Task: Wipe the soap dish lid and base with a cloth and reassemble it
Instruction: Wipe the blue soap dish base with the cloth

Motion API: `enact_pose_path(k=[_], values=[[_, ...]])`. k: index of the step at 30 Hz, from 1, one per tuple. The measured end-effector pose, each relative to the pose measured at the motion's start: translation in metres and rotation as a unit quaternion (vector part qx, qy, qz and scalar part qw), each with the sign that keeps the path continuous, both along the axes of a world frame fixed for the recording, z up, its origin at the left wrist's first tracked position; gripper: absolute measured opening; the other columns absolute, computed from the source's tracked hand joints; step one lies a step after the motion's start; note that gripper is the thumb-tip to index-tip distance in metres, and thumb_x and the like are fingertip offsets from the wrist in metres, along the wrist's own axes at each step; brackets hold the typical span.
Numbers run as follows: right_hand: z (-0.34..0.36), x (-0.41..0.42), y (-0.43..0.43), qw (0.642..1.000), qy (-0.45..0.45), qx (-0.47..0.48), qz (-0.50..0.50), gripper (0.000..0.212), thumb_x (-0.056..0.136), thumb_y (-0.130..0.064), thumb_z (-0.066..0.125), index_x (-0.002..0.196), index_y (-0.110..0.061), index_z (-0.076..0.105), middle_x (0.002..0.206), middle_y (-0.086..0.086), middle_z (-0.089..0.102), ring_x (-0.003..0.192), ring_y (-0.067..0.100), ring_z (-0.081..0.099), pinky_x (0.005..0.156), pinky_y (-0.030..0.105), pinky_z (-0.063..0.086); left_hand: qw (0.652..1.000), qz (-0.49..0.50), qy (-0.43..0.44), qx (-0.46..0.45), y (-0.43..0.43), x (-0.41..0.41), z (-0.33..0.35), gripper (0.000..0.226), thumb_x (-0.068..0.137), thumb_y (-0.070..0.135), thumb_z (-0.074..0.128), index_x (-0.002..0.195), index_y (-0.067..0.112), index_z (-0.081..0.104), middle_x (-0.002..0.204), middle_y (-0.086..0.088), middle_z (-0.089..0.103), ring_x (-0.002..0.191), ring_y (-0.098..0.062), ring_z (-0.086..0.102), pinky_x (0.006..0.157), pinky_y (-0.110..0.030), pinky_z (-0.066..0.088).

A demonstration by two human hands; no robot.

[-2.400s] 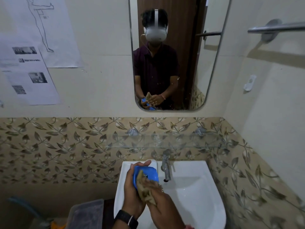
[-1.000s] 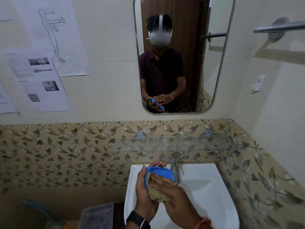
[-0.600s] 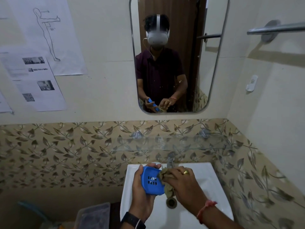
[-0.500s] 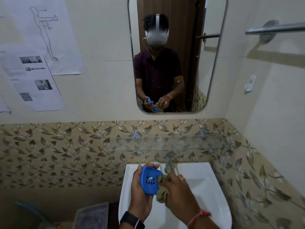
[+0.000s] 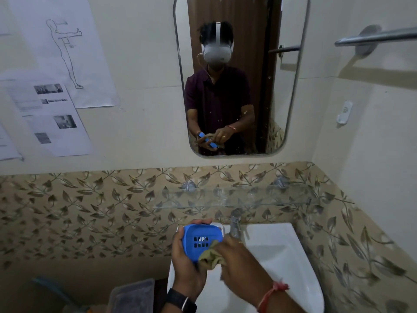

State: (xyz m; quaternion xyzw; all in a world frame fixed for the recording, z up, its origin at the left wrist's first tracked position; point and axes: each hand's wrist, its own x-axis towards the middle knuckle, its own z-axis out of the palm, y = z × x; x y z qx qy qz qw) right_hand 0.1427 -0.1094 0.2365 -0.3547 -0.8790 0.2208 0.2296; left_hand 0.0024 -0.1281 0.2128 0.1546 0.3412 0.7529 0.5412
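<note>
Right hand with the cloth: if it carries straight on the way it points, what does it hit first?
The blue slotted soap dish part gripped by the left hand; the cloth in the right hand seems to touch its lower edge, though depth is unclear.

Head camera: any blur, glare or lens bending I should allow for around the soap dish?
Head view: dim, even light, no strong glare; the slotted blue soap dish piece in the left hand is fairly sharp; the right hand and cloth look slightly smeared; the wide lens bows the mirror and the leaf-tile band.
</note>
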Motion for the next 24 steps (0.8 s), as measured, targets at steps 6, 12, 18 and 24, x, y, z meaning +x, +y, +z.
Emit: enact_pose_path(k=[6, 12, 18, 24], values=[[0.005, -0.005, 0.005, 0.996, 0.024, -0.035, -0.077, 0.037, 0.072, 0.001, 0.048, 0.098, -0.017, 0.067, 0.104, 0.002, 0.052, 0.093, 0.021, 0.059, 0.088, 0.031, 0.051, 1.000, -0.010, -0.001, -0.004, -0.003, 0.009, 0.003, 0.050, 0.090, 0.052, 0.050, 0.095, 0.010, 0.076, 0.115, -0.020, 0.071, 0.100, -0.034, 0.070, 0.096, -0.050, 0.050], [0.020, -0.030, -0.023, 0.953, 0.230, -0.196, -0.033, 0.027, 0.087, -0.010, 0.058, 0.082, -0.032, 0.072, 0.084, -0.007, 0.063, 0.078, 0.001, 0.062, 0.068, 0.008, 0.046, 0.998, -0.016, -0.058, 0.005, 0.004, 0.019, 0.008, 0.043, 0.080, 0.046, 0.057, 0.086, 0.007, 0.074, 0.107, -0.018, 0.070, 0.094, -0.032, 0.067, 0.091, -0.043, 0.048], [0.014, -0.010, -0.008, 0.989, 0.124, -0.080, -0.019, 0.031, 0.076, -0.003, 0.058, 0.096, -0.022, 0.071, 0.087, -0.009, 0.053, 0.077, 0.005, 0.057, 0.068, 0.012, 0.046, 1.000, 0.005, -0.005, 0.018, -0.003, 0.005, 0.007, 0.053, 0.093, 0.050, 0.046, 0.101, 0.007, 0.076, 0.120, -0.020, 0.071, 0.107, -0.036, 0.069, 0.090, -0.046, 0.056], [0.010, 0.002, 0.012, 0.990, 0.064, 0.044, -0.122, 0.021, 0.081, -0.005, 0.059, 0.096, -0.014, 0.070, 0.097, 0.004, 0.060, 0.085, 0.018, 0.060, 0.076, 0.016, 0.042, 1.000, -0.020, 0.007, -0.009, -0.011, 0.012, 0.006, 0.058, 0.097, 0.054, 0.041, 0.114, 0.009, 0.073, 0.126, -0.019, 0.069, 0.107, -0.033, 0.070, 0.094, -0.051, 0.054]])
